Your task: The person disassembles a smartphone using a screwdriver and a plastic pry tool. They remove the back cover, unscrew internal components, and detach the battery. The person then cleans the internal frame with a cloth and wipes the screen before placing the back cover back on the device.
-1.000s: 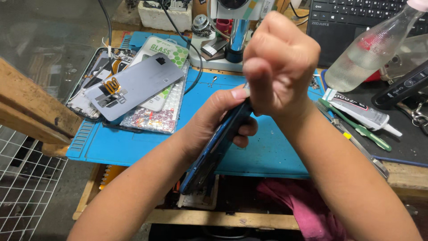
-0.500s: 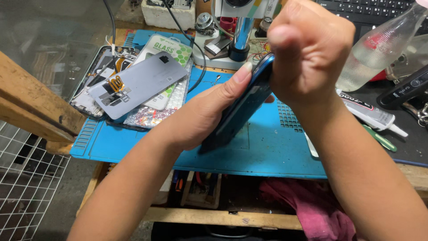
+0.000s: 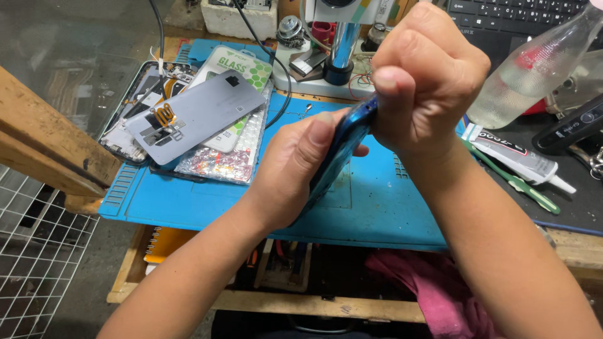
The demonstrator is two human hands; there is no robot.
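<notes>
1. Above the blue work mat (image 3: 188, 201), near its middle, you hold a blue phone (image 3: 342, 147) edge-on and tilted, its upper end raised away from you.
2. Your left hand (image 3: 295, 169) cups the phone from the left, fingers wrapped around its lower half, thumb flat along the dark glossy face.
3. Your right hand (image 3: 427, 75) is curled into a tight fist at the phone's top edge, thumb pressing down on the shiny blue rim.
4. Right of the mat lie a green tool (image 3: 515, 183) and a glue tube (image 3: 521, 160).
5. On the mat's far left corner rests a grey back cover (image 3: 201, 113) atop stacked packets.
6. Beyond the mat's far right stands a clear bottle (image 3: 534, 69).
</notes>
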